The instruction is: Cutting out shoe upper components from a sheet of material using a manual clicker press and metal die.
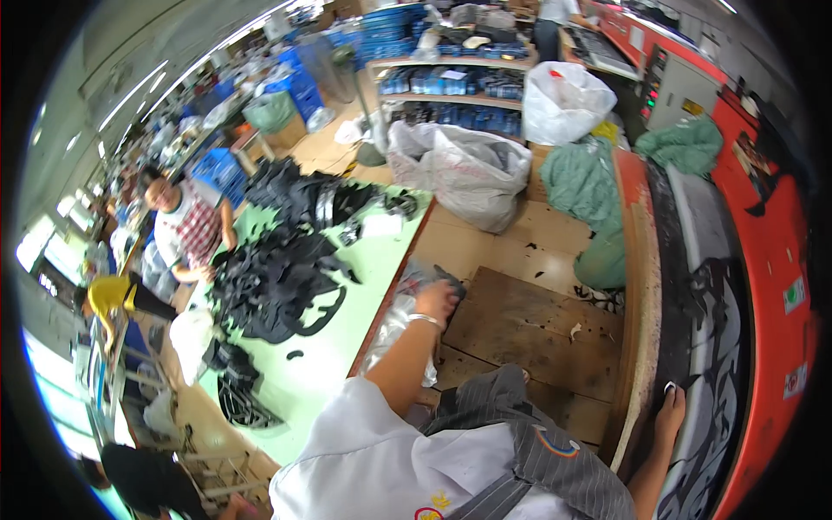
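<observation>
My left hand (436,302) reaches down beside the table, over a clear plastic bag (394,331). Its fingers are bent around a dark piece of material (449,281), partly hidden by the hand. On the right, my right hand (668,418) rests over the machine's long bed, its fingers drawn together. A small white spot shows at the fingers, and a dark scrap lies close to the fingertips; what they hold is unclear. Under and beyond this hand, black cut pieces (715,381) are spread along a pale grey strip.
Black cut pieces (277,277) are heaped on the pale green table (334,381), where a person (186,217) stands opposite. White sacks (472,178) and green sacks (581,186) stand ahead. A brown board (533,334) lies on the floor. The red machine (771,286) runs along my right.
</observation>
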Demonstrator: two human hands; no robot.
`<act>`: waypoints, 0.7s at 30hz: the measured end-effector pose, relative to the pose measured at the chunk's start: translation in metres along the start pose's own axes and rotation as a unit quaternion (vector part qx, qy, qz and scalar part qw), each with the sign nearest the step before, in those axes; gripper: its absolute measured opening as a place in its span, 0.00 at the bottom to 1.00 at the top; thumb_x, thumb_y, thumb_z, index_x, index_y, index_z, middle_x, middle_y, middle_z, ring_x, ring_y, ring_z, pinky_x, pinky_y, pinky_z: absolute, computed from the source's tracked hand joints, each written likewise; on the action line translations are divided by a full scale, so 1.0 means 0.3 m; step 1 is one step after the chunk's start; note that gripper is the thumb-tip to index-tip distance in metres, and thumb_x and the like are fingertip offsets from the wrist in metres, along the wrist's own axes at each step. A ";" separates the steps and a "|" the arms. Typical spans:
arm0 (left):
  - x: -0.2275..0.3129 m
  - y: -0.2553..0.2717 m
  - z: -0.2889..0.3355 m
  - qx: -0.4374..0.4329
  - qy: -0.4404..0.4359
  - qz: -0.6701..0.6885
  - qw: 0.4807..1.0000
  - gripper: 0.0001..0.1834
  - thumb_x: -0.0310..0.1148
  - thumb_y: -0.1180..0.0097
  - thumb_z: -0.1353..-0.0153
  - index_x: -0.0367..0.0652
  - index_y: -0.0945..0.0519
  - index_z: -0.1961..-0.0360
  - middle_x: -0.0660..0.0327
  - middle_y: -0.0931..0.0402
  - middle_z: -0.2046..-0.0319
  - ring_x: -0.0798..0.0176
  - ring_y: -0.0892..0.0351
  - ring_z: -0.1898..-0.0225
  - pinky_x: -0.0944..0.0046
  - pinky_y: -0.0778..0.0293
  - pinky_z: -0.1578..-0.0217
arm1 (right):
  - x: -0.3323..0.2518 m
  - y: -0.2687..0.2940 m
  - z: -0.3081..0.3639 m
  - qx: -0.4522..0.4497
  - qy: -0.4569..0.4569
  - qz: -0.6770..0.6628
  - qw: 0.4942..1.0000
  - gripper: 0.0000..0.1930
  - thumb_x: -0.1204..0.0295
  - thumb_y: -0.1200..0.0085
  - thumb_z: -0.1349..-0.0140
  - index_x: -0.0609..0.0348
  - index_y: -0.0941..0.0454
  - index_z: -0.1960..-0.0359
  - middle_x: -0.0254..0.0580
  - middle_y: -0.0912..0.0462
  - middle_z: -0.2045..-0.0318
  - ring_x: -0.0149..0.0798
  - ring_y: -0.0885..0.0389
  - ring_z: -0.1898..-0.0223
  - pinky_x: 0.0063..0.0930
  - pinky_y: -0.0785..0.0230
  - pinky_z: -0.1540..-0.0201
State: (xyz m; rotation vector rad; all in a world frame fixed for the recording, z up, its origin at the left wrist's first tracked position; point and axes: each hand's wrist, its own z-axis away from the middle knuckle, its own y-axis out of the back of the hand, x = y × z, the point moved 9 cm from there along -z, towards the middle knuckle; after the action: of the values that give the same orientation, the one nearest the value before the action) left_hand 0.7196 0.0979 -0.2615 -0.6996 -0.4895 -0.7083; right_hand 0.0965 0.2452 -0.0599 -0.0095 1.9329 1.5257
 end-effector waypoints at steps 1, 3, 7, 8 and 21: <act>-0.024 -0.271 0.077 -0.059 -0.008 -0.072 0.996 0.11 0.35 0.45 0.39 0.42 0.23 0.58 0.62 0.21 0.67 0.64 0.22 0.71 0.66 0.28 0.70 | 0.087 0.006 -0.016 0.015 -0.021 0.007 1.000 0.15 0.68 0.58 0.30 0.68 0.26 0.52 0.60 0.22 0.57 0.55 0.23 0.55 0.39 0.33 0.50; -0.065 -0.588 0.147 -0.143 -0.010 -0.160 0.977 0.11 0.36 0.45 0.38 0.41 0.22 0.59 0.61 0.21 0.67 0.65 0.22 0.70 0.67 0.27 0.69 | 0.035 0.018 -0.017 0.042 -0.003 0.008 0.999 0.18 0.63 0.56 0.31 0.68 0.22 0.57 0.62 0.22 0.58 0.56 0.23 0.56 0.41 0.33 0.50; -0.083 -1.122 0.296 -0.342 -0.321 -0.446 0.762 0.11 0.34 0.47 0.35 0.37 0.21 0.57 0.61 0.19 0.65 0.68 0.20 0.65 0.68 0.25 0.60 | -0.255 -0.137 -0.116 -0.107 -0.055 -0.009 0.993 0.25 0.62 0.40 0.45 0.68 0.25 0.50 0.63 0.24 0.53 0.57 0.27 0.47 0.44 0.36 0.43; -0.114 -1.235 0.351 -0.392 -0.340 -0.403 0.754 0.10 0.35 0.44 0.37 0.40 0.19 0.59 0.58 0.19 0.69 0.65 0.20 0.66 0.65 0.25 0.63 | -0.244 -0.149 -0.127 -0.071 -0.031 0.019 0.997 0.26 0.64 0.38 0.47 0.66 0.26 0.49 0.61 0.25 0.51 0.57 0.28 0.46 0.44 0.36 0.42; -0.873 -2.130 0.422 -0.643 -0.304 -0.701 0.043 0.39 0.48 0.41 0.44 0.52 0.38 0.32 0.52 0.57 0.27 0.47 0.66 0.26 0.34 0.66 0.34 | 0.284 0.336 -0.258 0.229 -0.234 -0.103 0.939 0.22 0.70 0.35 0.50 0.58 0.23 0.51 0.53 0.21 0.59 0.52 0.24 0.52 0.40 0.33 0.47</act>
State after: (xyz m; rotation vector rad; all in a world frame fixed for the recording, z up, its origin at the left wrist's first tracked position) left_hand 0.0595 -0.0550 -0.0777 -2.3734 -1.3520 -3.1256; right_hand -0.0475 0.2428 -0.0078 0.3160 1.7785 0.8186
